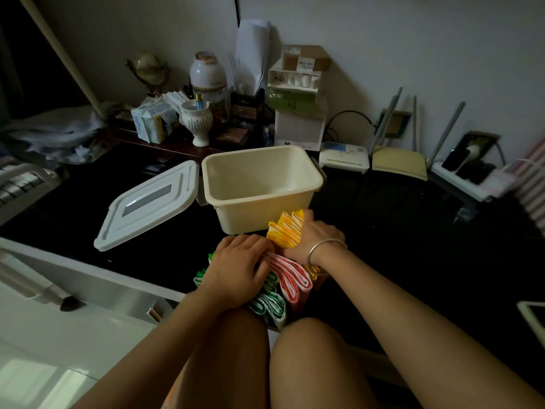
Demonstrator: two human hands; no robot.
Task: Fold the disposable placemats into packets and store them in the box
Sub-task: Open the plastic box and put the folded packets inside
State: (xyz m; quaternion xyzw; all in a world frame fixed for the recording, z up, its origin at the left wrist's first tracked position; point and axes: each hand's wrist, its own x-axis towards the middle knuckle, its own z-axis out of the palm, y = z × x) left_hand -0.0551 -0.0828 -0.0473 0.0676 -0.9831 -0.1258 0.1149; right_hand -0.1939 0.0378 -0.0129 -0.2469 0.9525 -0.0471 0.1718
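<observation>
A cream plastic box [306, 188] stands open on the dark table, with nothing visible inside it. Its white lid [150, 203] lies flat to its left. Just in front of the box, at the table's near edge, my right hand [312, 236] grips a folded yellow placemat bundle [287, 231]. My left hand [236, 268] lies on a stack of folded placemats, its fingers curled over a red one [292, 280]. Green-and-white ones [269, 307] stick out below it, over my knees.
Clutter lines the back of the table: a white vase [199, 121], a jar [208, 75], stacked cardboard boxes [298, 93], a modem [343, 156] and a router with antennas [398, 162]. A white drawer unit [67, 278] sits at my left.
</observation>
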